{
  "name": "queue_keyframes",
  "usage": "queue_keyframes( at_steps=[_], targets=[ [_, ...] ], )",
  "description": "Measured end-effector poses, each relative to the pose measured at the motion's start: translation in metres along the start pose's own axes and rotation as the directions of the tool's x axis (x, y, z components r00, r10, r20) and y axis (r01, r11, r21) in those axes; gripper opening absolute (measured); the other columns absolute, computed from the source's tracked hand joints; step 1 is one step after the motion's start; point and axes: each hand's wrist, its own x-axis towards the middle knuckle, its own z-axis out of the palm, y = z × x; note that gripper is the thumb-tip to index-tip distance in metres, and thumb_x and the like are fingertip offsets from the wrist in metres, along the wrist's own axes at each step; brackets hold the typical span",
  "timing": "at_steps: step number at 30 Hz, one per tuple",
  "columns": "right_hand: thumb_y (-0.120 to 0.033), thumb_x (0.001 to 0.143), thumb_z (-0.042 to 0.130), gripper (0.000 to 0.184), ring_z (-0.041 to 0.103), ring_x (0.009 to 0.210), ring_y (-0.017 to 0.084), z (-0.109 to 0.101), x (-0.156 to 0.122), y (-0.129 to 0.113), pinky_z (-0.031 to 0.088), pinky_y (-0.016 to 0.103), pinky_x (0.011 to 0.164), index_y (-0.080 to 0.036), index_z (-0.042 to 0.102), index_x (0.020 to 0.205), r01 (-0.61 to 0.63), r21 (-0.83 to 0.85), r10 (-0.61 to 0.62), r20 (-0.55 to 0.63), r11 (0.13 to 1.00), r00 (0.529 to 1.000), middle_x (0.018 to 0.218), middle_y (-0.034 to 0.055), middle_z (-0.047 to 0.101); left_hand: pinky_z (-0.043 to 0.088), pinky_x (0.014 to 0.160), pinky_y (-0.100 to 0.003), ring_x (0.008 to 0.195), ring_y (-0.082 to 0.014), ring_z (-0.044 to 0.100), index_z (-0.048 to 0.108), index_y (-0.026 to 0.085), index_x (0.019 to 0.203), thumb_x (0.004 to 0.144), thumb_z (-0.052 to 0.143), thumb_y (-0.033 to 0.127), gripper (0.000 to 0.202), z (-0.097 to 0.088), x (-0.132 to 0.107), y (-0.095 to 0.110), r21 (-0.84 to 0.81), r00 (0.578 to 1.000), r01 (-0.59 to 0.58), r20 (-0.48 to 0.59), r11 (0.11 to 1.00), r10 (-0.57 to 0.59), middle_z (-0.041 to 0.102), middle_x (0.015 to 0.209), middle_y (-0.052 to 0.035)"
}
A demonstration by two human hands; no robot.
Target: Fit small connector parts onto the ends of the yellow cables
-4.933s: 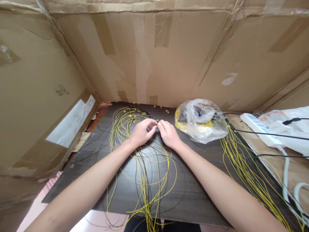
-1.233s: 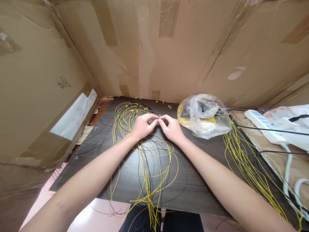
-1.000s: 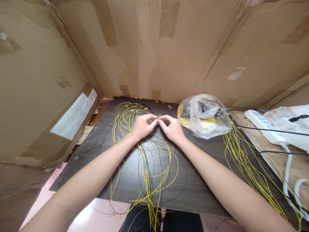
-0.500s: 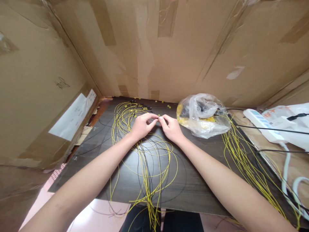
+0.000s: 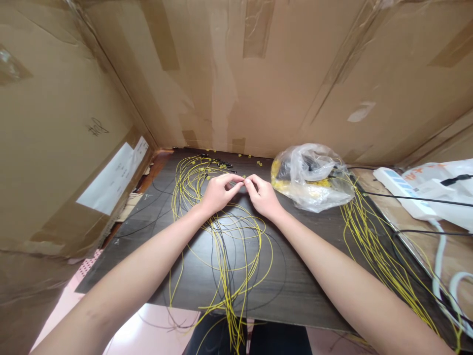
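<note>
My left hand (image 5: 219,193) and my right hand (image 5: 263,197) meet fingertip to fingertip over the dark table (image 5: 295,276). Thumb and forefinger are pinched together on both; whatever sits between them is too small to make out. Beneath and beside my left hand, thin yellow wires (image 5: 226,291) lie in loose loops, mixed with black ones, and hang over the table's front edge. Several wire ends carry black tips (image 5: 224,163), just beyond my left hand. Small yellow bits (image 5: 259,163) are scattered along the back of the table.
To the right of my hands sits a clear plastic bag (image 5: 314,197) with yellow and black contents. More yellow wires (image 5: 377,251) run from it toward the front right. A white power strip (image 5: 402,195) with cables stands at far right. Cardboard walls (image 5: 221,88) enclose the back and left.
The view has shifted very slightly. Both hands keep the same pinch at the same place, and the wires have not visibly moved.
</note>
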Motion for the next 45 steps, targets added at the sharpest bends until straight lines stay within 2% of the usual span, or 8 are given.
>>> queue_keyframes(
  at_steps=[8, 17, 22, 30, 33, 37, 45],
  targets=[
    [-0.043, 0.101, 0.046, 0.028, 0.057, 0.071, 0.019, -0.0016, -0.0001, -0.0005, 0.043, 0.031, 0.071, -0.022, 0.058, 0.086, 0.005, 0.028, -0.005, 0.017, 1.0, 1.0, 0.078, 0.0025, 0.065, 0.056, 0.063, -0.024, 0.066, -0.0134, 0.069, 0.079, 0.019, 0.101, 0.095, 0.072, 0.028, 0.014, -0.0014, 0.0004, 0.0002, -0.072, 0.998, 0.056, 0.01, 0.996, -0.055, 0.08, 0.086, -0.003],
    [-0.048, 0.103, 0.038, 0.038, 0.056, 0.068, 0.018, 0.0, 0.0004, 0.0001, 0.041, 0.031, 0.071, -0.023, 0.052, 0.078, 0.006, 0.031, -0.006, 0.018, 1.0, 1.0, 0.073, 0.0014, 0.06, 0.054, 0.063, -0.023, 0.058, -0.009, 0.061, 0.076, 0.019, 0.102, 0.094, 0.069, 0.02, 0.011, -0.0002, -0.0007, 0.0045, -0.015, 0.998, -0.058, -0.023, 0.998, 0.058, 0.077, 0.093, -0.0022],
    [-0.048, 0.104, 0.036, 0.041, 0.055, 0.066, 0.018, 0.0008, -0.0006, -0.0013, 0.04, 0.031, 0.07, -0.024, 0.049, 0.074, -0.001, 0.033, 0.0, 0.046, 0.999, 0.999, 0.069, 0.0014, 0.058, 0.053, 0.062, -0.022, 0.056, -0.0076, 0.058, 0.073, 0.019, 0.1, 0.092, 0.069, 0.019, 0.009, -0.0007, -0.0014, 0.0065, -0.004, 0.998, -0.059, -0.01, 0.998, 0.059, 0.074, 0.092, -0.0008],
    [-0.04, 0.099, 0.046, 0.021, 0.059, 0.078, 0.021, 0.0001, -0.0019, -0.0048, 0.044, 0.032, 0.076, -0.023, 0.053, 0.089, 0.02, 0.021, -0.02, 0.001, 1.0, 1.0, 0.085, 0.004, 0.064, 0.051, 0.062, -0.022, 0.057, -0.0084, 0.058, 0.074, 0.019, 0.1, 0.093, 0.068, 0.022, 0.01, -0.0005, -0.0001, 0.0065, -0.059, 1.0, 0.02, 0.0, 0.998, -0.02, 0.075, 0.09, -0.0009],
    [-0.041, 0.101, 0.041, 0.025, 0.06, 0.08, 0.021, 0.0008, -0.0014, -0.0026, 0.043, 0.033, 0.077, -0.023, 0.052, 0.087, 0.032, -0.01, -0.032, 0.008, 0.999, 0.999, 0.085, 0.0047, 0.064, 0.051, 0.063, -0.023, 0.057, -0.0085, 0.057, 0.073, 0.019, 0.101, 0.093, 0.067, 0.022, 0.01, -0.0003, -0.0006, 0.0076, -0.045, 1.0, 0.003, 0.0, 0.999, -0.003, 0.075, 0.092, -0.0017],
    [-0.043, 0.104, 0.034, 0.035, 0.058, 0.073, 0.02, 0.0012, -0.0001, 0.0009, 0.041, 0.033, 0.073, -0.024, 0.049, 0.079, 0.019, -0.045, -0.018, 0.041, 0.999, 0.999, 0.076, 0.0031, 0.061, 0.053, 0.063, -0.023, 0.058, -0.0091, 0.058, 0.071, 0.018, 0.102, 0.094, 0.065, 0.022, 0.011, -0.0003, -0.0014, 0.0089, -0.038, 0.999, -0.035, 0.003, 0.999, 0.035, 0.073, 0.095, -0.003],
    [-0.048, 0.104, 0.035, 0.038, 0.058, 0.072, 0.02, 0.0007, -0.0002, 0.0001, 0.041, 0.032, 0.071, -0.024, 0.049, 0.079, 0.024, -0.019, -0.024, 0.013, 1.0, 1.0, 0.075, 0.0032, 0.06, 0.054, 0.065, -0.024, 0.06, -0.0101, 0.061, 0.075, 0.019, 0.105, 0.097, 0.066, 0.024, 0.012, -0.0013, -0.0012, 0.0071, -0.029, 0.999, -0.025, 0.033, 0.999, 0.026, 0.076, 0.094, -0.003]
  ],
)
